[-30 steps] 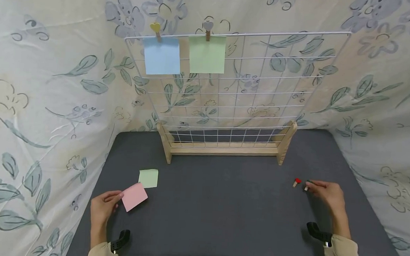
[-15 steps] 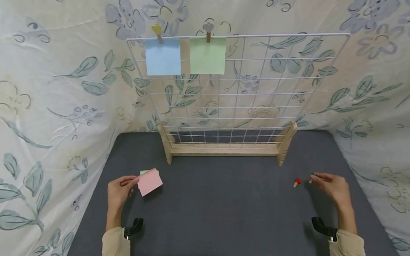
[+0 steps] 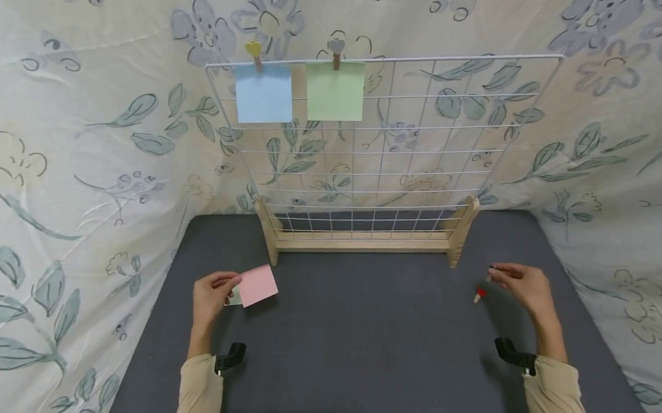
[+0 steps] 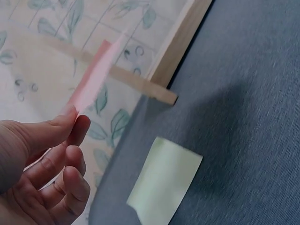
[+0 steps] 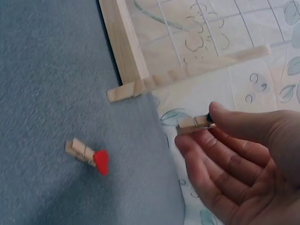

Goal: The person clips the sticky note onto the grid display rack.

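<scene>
Pink paper (image 3: 258, 285), pinched by left hand (image 3: 212, 297), partly hides green paper (image 4: 166, 178); right hand (image 3: 525, 287) pinches a clothespin (image 5: 191, 123).

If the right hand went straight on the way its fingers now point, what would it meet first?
Probably the right wooden foot of the rack, with the clothespin that the right hand pinches leading; depth is unclear, so the hand might pass in front.

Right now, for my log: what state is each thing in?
Pink note: pinched by left fingers, raised
Loose green note: lying on table
Red-heart clip: lying on table
Dark-topped clip: pinched by right fingers
Blue note: hanging, clipped
Upper green note: hanging, clipped
Yellow-heart clip: fastened
Gray-heart clip: fastened
Wire rack: standing
</scene>
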Motion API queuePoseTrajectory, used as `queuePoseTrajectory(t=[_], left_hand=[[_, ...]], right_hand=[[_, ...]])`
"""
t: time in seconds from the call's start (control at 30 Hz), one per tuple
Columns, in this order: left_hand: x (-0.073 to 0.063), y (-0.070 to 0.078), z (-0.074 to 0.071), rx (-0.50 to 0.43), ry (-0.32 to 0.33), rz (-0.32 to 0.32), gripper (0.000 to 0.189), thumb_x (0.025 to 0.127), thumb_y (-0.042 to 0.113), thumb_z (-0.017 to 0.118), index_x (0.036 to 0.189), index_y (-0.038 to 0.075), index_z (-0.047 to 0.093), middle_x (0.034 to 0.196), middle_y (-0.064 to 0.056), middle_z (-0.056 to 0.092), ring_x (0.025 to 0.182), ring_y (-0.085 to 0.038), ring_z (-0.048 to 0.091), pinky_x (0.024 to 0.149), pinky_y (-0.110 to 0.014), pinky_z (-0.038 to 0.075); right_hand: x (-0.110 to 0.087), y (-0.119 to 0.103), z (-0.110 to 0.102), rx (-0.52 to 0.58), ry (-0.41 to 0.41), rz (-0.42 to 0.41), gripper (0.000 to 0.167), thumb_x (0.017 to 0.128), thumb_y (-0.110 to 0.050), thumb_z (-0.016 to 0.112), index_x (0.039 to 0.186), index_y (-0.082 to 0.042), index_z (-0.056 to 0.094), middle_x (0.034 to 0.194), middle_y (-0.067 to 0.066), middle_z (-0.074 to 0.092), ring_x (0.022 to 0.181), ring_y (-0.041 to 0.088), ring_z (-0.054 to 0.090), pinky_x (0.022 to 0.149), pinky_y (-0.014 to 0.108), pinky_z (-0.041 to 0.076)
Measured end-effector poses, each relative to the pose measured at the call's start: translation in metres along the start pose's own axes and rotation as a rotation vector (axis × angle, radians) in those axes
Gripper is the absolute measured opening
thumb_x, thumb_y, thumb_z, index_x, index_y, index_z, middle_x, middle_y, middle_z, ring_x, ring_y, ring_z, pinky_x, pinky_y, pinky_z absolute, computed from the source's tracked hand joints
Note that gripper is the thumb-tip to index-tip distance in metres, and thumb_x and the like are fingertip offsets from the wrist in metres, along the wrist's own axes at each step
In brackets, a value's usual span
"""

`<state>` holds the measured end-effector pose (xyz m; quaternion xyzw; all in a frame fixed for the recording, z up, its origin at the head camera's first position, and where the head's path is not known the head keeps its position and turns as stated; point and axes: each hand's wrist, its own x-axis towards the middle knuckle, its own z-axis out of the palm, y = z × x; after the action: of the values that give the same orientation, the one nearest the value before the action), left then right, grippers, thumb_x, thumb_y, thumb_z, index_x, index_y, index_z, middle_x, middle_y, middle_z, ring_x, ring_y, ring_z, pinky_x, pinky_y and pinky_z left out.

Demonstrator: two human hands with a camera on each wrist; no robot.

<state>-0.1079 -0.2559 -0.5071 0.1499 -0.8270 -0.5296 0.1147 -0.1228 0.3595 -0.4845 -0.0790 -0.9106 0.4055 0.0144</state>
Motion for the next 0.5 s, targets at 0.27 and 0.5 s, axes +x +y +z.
queuePoseTrajectory(t=[0.27,0.5], left_hand=[[0.0,0.011,0.017,-0.005,-0.011,0.031,0.013,0.088,0.009,0.074,0.092,-0.003,0.073,0.074,-0.02,0.068,0.059,-0.037,0.059,0.044,-0.029,0.047],[0.001,0.02,0.034,-0.044,-0.028,0.074,0.012,0.088,0.007,0.073,0.092,-0.004,0.073,0.076,-0.025,0.067,0.06,-0.041,0.059,0.043,-0.026,0.045]], right_hand=[[0.007,-0.019,0.006,0.005,0.018,-0.072,0.05,0.095,-0.038,0.064,0.119,0.005,0.066,0.1,0.02,0.072,0.07,-0.006,0.064,0.061,0.017,0.05],[0.012,-0.03,0.013,0.008,0.036,-0.12,0.043,0.095,-0.034,0.066,0.119,0.002,0.068,0.099,0.018,0.073,0.077,0.004,0.068,0.069,0.024,0.052]])
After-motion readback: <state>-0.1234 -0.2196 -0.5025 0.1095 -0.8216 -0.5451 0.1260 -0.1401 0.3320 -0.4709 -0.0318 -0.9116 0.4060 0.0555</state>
